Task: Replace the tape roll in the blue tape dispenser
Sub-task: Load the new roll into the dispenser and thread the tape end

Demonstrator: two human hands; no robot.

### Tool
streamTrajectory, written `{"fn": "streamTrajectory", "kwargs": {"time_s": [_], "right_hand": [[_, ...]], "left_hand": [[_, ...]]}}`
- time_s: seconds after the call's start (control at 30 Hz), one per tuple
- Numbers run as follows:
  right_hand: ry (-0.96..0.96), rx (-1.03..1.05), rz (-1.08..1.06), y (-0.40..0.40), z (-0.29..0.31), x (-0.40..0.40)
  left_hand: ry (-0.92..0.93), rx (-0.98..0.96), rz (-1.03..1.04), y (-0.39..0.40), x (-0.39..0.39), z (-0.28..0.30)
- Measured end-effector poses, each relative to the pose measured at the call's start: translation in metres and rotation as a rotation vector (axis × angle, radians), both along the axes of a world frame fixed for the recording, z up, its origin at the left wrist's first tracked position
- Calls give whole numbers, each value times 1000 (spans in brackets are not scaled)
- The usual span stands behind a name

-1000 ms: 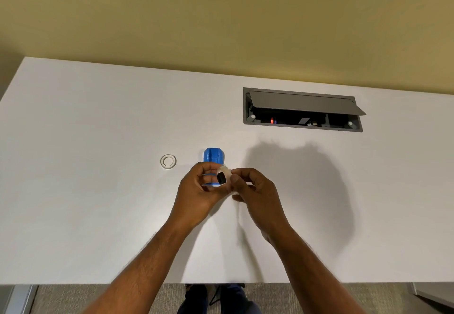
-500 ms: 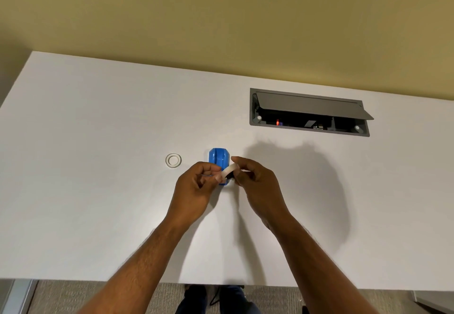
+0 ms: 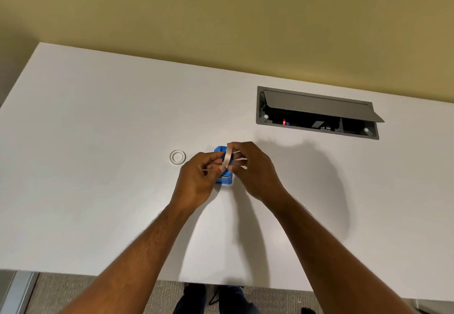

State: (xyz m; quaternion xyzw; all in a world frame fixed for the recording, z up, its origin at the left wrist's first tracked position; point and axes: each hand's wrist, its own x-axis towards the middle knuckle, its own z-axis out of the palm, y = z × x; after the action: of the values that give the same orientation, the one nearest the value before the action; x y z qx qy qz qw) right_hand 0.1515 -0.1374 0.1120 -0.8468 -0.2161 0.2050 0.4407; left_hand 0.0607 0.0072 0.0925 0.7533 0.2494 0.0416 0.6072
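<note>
Head view: white desk [image 3: 98,129] against a yellow-tan wall [image 3: 221,14]. Both bare hands meet near desk centre, above the blue tape dispenser [image 3: 224,180], which sits on the desk and is partly hidden by the fingers. Left hand [image 3: 196,178] has its fingers curled, pinching the lower end of a whitish tape roll [image 3: 227,158]. Right hand [image 3: 255,166] is curled too, fingertips pinching the upper end of the same roll. The roll is seen edge-on, tilted, held just above the dispenser; whether it touches the dispenser cannot be told. 1 clear empty tape ring [image 3: 177,157] lies flat on the desk left of the dispenser, apart from the left hand. A grey cable box [image 3: 317,113] is set into the desk at far right, lid propped open, small red light inside. Carpet floor [image 3: 73,294] shows below the desk edge.
</note>
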Motion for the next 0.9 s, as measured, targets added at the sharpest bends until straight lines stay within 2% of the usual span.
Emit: {"fn": "streamTrajectory", "kwargs": {"time_s": [0.17, 0.43, 0.9], "right_hand": [[-59, -79, 115, 6, -9, 15], [-197, -200, 166, 10, -28, 22], [-297, -228, 178, 11, -36, 20]], "left_hand": [[21, 69, -10, 5, 8, -4], [51, 259, -9, 5, 15, -10], [45, 242, 12, 4, 19, -14]]}}
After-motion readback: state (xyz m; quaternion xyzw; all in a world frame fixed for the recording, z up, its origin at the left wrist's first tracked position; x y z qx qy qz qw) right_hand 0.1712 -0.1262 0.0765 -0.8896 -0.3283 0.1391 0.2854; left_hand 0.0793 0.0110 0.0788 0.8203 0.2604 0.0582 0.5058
